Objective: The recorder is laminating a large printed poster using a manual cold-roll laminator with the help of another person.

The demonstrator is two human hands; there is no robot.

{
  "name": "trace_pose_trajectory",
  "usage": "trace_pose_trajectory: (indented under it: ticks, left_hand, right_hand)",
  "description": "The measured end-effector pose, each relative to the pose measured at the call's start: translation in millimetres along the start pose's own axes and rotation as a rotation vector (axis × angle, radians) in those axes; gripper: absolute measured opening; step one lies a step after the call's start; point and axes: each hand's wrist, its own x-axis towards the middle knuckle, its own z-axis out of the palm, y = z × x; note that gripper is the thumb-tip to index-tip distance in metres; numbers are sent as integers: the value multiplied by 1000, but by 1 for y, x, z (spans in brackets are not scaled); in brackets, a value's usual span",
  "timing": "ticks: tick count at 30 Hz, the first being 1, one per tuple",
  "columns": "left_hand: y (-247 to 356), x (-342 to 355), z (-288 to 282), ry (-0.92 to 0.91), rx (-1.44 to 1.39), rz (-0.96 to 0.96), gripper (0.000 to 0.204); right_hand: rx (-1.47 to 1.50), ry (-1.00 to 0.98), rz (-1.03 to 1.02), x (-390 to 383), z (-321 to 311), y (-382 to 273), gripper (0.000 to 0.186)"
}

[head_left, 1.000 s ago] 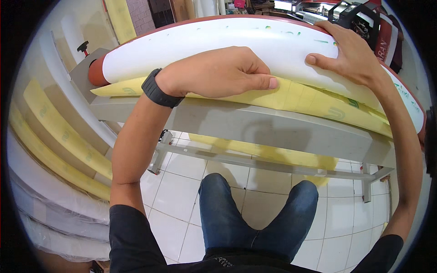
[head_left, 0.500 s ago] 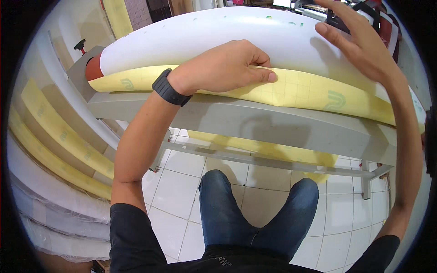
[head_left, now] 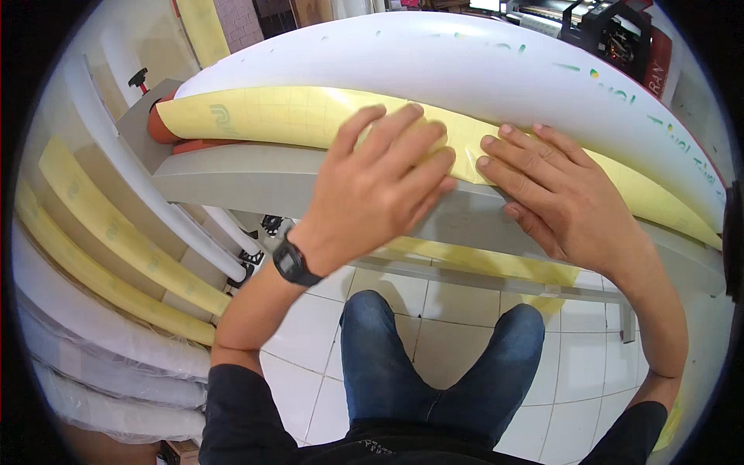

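A wide white sheet [head_left: 325, 62] with small green and yellow prints curves across the far side, its near edge meeting a yellow gridded backing paper [head_left: 271, 116]. My left hand [head_left: 372, 186], a black watch [head_left: 292, 262] at its wrist, rests on the middle of the yellow paper with fingers spread. To its right, my right hand [head_left: 562, 194] lies on the same paper, fingers stretched out and thumb apart. Between the hands the paper shows a shiny crease [head_left: 473, 159]. Neither hand grips anything visible. The paper under the palms is hidden.
A grey metal beam [head_left: 240, 174] runs beneath the paper, with a red-brown roller end [head_left: 160, 124] at its left. Yellow and plastic-wrapped rolls [head_left: 116, 372] stand at the left. Black-and-red machine parts [head_left: 612, 35] sit at the far right. My legs [head_left: 380, 356] are below.
My left hand has let go of the paper's upper edge and now lies spread on it. My right hand has come down onto the paper. More green prints show on the white sheet.
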Motion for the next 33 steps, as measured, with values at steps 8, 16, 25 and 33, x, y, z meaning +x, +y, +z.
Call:
trace_pose_trajectory:
  ticks: [8, 16, 25, 33]
  left_hand:
    - [19, -37, 22, -19, -143, -173, 52]
    - [19, -39, 26, 1, -140, -197, 46]
    - [21, -37, 28, 22, -173, -229, 44]
    - [21, -38, 30, 63, -221, -255, 48]
  right_hand:
    - [-56, -26, -22, -1, 0, -1, 46]
    - [86, -61, -11, 0, 6, 4, 47]
    - [181, -83, -7, 1, 4, 6, 43]
    - [275, -124, 24, 7, 0, 1, 43]
